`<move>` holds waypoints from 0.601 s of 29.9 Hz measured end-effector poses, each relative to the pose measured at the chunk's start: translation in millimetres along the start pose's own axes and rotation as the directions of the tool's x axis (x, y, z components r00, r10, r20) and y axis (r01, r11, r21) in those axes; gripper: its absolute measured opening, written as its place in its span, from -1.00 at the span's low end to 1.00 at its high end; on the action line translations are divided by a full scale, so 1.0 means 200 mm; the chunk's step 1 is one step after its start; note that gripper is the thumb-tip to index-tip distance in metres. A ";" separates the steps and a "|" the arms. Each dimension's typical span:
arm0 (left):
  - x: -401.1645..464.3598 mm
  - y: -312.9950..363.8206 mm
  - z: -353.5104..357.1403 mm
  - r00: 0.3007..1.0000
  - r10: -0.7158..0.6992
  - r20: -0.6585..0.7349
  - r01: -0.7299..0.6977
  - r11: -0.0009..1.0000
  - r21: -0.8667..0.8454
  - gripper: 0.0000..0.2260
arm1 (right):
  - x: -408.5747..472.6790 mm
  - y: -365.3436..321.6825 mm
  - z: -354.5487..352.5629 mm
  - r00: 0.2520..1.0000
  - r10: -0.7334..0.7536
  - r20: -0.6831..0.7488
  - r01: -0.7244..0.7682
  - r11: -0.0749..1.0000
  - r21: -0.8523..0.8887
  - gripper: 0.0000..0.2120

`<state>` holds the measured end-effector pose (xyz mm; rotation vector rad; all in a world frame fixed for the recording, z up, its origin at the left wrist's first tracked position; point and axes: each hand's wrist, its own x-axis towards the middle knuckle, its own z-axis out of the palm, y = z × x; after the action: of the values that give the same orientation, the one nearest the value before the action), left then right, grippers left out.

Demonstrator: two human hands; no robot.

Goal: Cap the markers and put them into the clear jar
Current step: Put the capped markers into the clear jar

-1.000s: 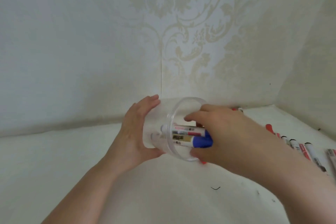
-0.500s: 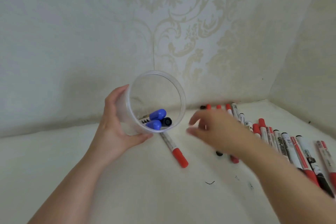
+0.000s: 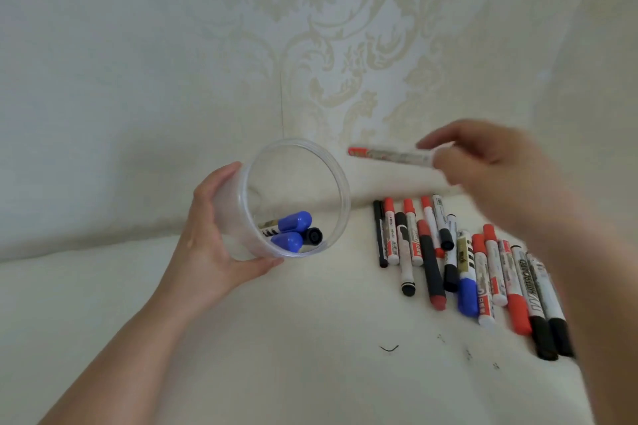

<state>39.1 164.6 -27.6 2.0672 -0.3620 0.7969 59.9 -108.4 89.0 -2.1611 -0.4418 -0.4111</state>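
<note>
Markers: one red-capped marker (image 3: 390, 155) pinched in the right hand (image 3: 490, 169), fingers curled round its near end, red cap pointing toward 9 o'clock, held in the air above the surface and just off the jar's rim at about 2 o'clock; hand blurred, so exact finger placement not clear. Clear jar (image 3: 293, 198) gripped by the left hand (image 3: 210, 241), thumb along the underside, fingers wrapped round the far wall, mouth tilted toward the camera. Inside the jar, lying at its lower edge around 6 o'clock: two blue-capped markers (image 3: 293, 229) and one black-capped marker (image 3: 312, 236), caps toward the opening. Outward at 4 o'clock from the jar, well apart from it: a loose row of markers (image 3: 466, 266) lying on the pale worktop (image 3: 310, 373), mostly side by side and some overlapping, with red, black and blue caps. Nearer the camera, at 5 o'clock of the jar, a small dark curved fleck (image 3: 389, 348) on the surface, plus a few tiny dark specks to its right. Behind everything, patterned cream wallpaper (image 3: 345, 45).
</note>
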 end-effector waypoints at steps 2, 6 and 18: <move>0.00 0.00 0.00 1.000 -0.004 0.006 0.004 1.000 0.015 -0.01 | -0.03 -0.07 -0.07 0.998 -0.060 -0.026 0.064 0.982 0.176 -0.84; 0.01 0.00 0.00 1.000 0.006 -0.007 -0.006 1.000 0.026 -0.02 | -0.10 -0.15 0.01 0.973 -0.137 0.186 0.102 0.978 0.183 -0.88; 0.04 -0.02 0.02 0.999 -0.052 0.006 0.052 0.999 0.005 -0.03 | -0.07 -0.11 0.19 0.982 -0.186 -0.029 0.188 0.963 0.195 -0.93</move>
<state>48.5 163.8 -26.3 2.0753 -0.3088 0.7607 42.9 -67.3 76.2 -1.9313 -0.6567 -0.4628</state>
